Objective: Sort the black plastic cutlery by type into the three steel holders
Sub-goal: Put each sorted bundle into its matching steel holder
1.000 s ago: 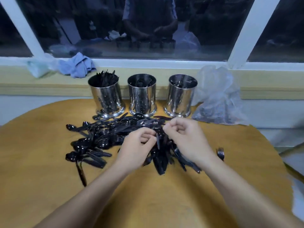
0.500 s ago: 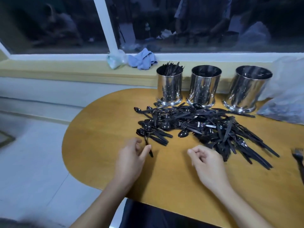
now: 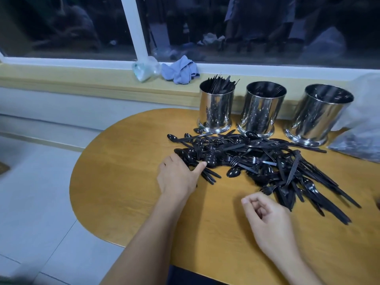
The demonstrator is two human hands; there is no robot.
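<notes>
Cutlery pile (image 3: 257, 161) on worktop (image 3: 127, 182) before holders (image 3: 263, 109). Left hand (image 3: 177, 177) flat on spoons; right hand (image 3: 267, 214) loosely curled, empty. Risk: tangled pieces drag along, mis-sorted.

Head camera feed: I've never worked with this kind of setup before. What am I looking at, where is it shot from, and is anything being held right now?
There is no machine here. The single picture comes from a camera worn on a person's head, looking forward and down, so the two bare arms entering from the bottom are that person's own.

On the wooden table lies a heap of black plastic cutlery: spoons, forks and knives mixed together. Behind it stand three steel holders. The left holder is full of black pieces; the middle holder and right holder show only a little inside.

The left hand rests at the heap's left edge, fingers on the spoons; I cannot tell whether it grips one. The right hand hovers near the table with loosely curled fingers, holding nothing. A blue cloth lies on the windowsill.
</notes>
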